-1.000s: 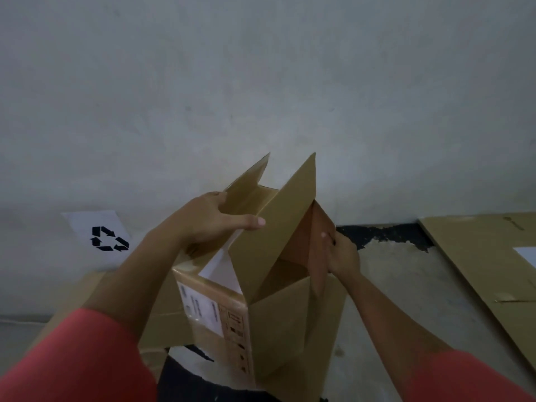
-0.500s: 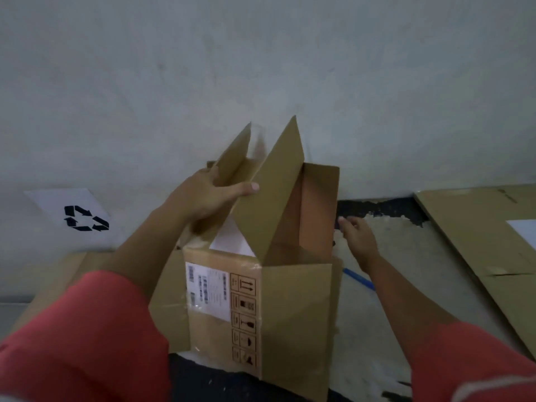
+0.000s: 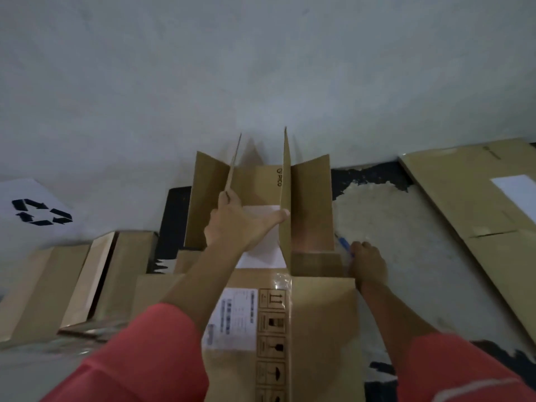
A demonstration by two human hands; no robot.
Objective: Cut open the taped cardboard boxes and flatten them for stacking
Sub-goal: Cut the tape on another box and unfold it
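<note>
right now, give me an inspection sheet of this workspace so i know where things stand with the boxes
surface: pale patchy floor with black patches
job's things: brown cardboard box upright, top flaps standing open, white label on near side; slim blue tool on floor beside it
clutter: flattened brown cardboard sheet at right; folded brown cardboard boxes at left
hands: left hand spread between two upright flaps; right hand curled over the blue tool
cables: nothing seen
surroundings: grey wall; white paper recycling sign
</note>
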